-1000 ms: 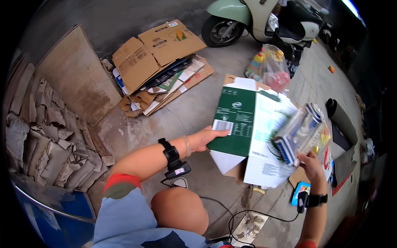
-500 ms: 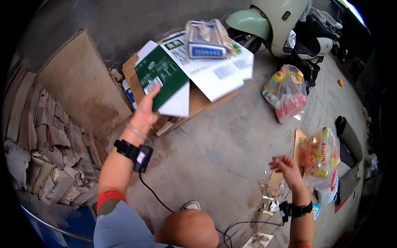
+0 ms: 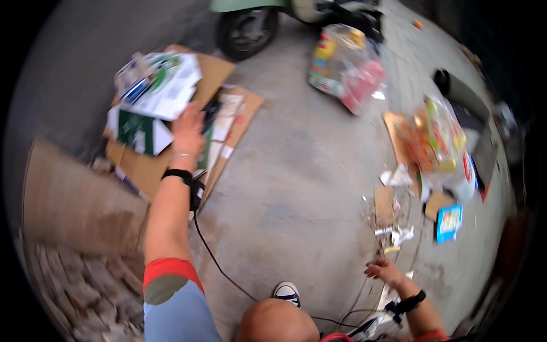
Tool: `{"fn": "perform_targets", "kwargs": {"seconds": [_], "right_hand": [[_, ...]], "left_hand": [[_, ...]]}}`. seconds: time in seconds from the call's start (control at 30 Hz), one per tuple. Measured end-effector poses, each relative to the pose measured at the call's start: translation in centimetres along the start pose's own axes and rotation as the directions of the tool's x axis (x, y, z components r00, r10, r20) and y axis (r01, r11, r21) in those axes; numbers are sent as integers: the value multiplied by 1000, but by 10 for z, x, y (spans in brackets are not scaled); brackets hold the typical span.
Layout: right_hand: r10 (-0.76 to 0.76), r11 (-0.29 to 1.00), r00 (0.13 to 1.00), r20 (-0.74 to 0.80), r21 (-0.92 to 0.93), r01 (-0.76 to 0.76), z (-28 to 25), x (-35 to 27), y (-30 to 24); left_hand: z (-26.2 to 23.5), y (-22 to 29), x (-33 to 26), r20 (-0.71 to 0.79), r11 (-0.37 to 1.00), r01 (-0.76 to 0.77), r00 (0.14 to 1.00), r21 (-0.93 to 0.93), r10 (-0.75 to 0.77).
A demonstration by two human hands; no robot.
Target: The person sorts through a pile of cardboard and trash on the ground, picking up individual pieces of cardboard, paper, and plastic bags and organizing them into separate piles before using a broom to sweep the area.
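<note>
Over the right part of a flattened cardboard pile (image 3: 219, 68), my left hand (image 3: 188, 130) reaches down with its fingers stretched forward, slightly blurred. It is beside a green-and-white carton piece (image 3: 135, 131) and a larger white printed sheet (image 3: 171, 94); whether it touches either I cannot tell. A small blue-and-white box (image 3: 134, 85) sits on top of the sheet. My right hand (image 3: 386, 271) hangs low at the right above the floor, fingers loosely bent and apart, with nothing in it. Near it lie scraps of paper (image 3: 403, 235).
Clear plastic bags of bottles (image 3: 347, 65) and packages (image 3: 441, 137) stand at the right. A scooter wheel (image 3: 248, 33) is at the back. A leaning board (image 3: 80, 199) and stacked old paper (image 3: 85, 285) fill the left. A black cable (image 3: 219, 271) runs from my left wrist.
My view has shifted, moving the scooter and bags up and left. The green-and-white carton has left my left hand and lies on the pile. My right hand is lower.
</note>
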State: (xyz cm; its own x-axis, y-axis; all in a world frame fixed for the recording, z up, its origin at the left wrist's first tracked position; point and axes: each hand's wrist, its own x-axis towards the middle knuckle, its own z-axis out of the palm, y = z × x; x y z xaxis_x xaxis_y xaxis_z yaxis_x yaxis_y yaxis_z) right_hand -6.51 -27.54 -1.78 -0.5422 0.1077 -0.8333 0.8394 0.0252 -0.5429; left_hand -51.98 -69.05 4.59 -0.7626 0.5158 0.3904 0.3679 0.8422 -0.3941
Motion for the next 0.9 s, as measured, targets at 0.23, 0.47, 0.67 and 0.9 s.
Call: {"fn": "perform_targets", "kwargs": {"seconds": [0.23, 0.47, 0.67, 0.9], "right_hand": [[-50, 878, 924, -379, -458, -141, -120, 41, 76], [266, 964, 761, -591, 166, -209, -214, 76, 179], [220, 719, 829, -513, 660, 217, -284, 118, 115], [-643, 707, -162, -748, -662, 249, -357, 142, -102]], "left_hand": [[2, -44, 30, 499, 963, 254, 825, 93, -266], [-9, 76, -13, -171, 996, 94, 981, 5, -92], [-150, 189, -94, 115, 984, -64, 990, -164, 84], [-320, 255, -125, 193, 992, -116, 973, -57, 125]]}}
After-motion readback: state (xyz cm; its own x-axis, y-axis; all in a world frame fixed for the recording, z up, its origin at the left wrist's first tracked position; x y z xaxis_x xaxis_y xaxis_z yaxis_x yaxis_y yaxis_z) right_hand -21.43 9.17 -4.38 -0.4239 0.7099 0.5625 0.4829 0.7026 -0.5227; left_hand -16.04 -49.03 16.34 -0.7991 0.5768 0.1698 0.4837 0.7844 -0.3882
